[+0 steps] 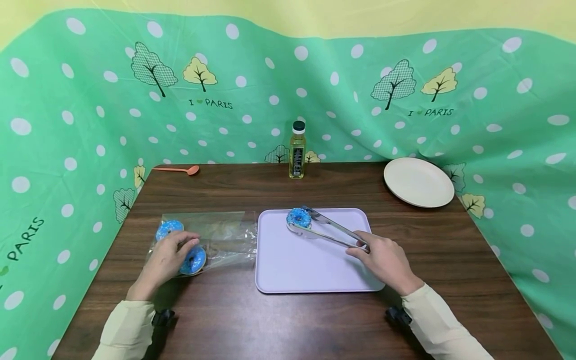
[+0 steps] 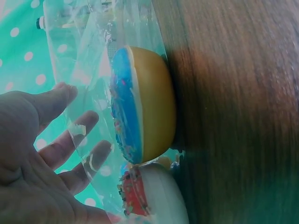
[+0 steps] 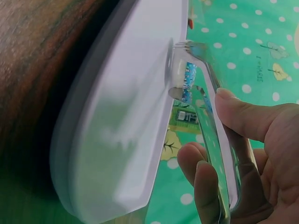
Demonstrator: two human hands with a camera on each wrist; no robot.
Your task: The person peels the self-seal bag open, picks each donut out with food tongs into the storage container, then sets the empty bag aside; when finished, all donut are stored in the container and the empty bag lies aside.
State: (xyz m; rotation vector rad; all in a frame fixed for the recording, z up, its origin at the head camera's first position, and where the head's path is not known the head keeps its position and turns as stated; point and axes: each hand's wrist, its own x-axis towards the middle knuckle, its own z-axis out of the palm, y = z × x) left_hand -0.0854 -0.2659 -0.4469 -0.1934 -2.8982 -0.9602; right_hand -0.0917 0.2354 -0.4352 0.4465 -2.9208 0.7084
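"Blue icing catches us first: where is that donut [image 1: 299,217]?"

"We find it by the back edge of the lilac tray [image 1: 315,270], left of its middle, between the parted ends of the metal tongs [image 1: 337,227]. The right grip [image 1: 382,257] is curled round the tongs' arms, near the tray's right edge."

"And the left grip [image 1: 166,255]?"

"Loosely spread over the clear bag [image 1: 225,230], toward the left edge of the counter [image 1: 225,320]. We see nothing held in it."

"How far along do we judge the work to be?"

"Early, by our reading: one donut is at the tray, while a far blue donut [image 1: 170,228] and a near blue donut [image 1: 198,257] are left with the bag. The plate [image 1: 418,182] at the counter's back right corner, the spoon [image 1: 192,170] at its back left corner and the bottle [image 1: 297,155] at its back edge are not in use."

"What can't we make out?"

"The left grip covers part of both those donuts. The left wrist view adds a red-topped donut [image 2: 152,191], cut off below, which we cannot find from above, so our count is unsure. Glare on the film hides the bag's mouth. Nor can we tell whether the donut in the tongs touches the tray or hangs just above it."
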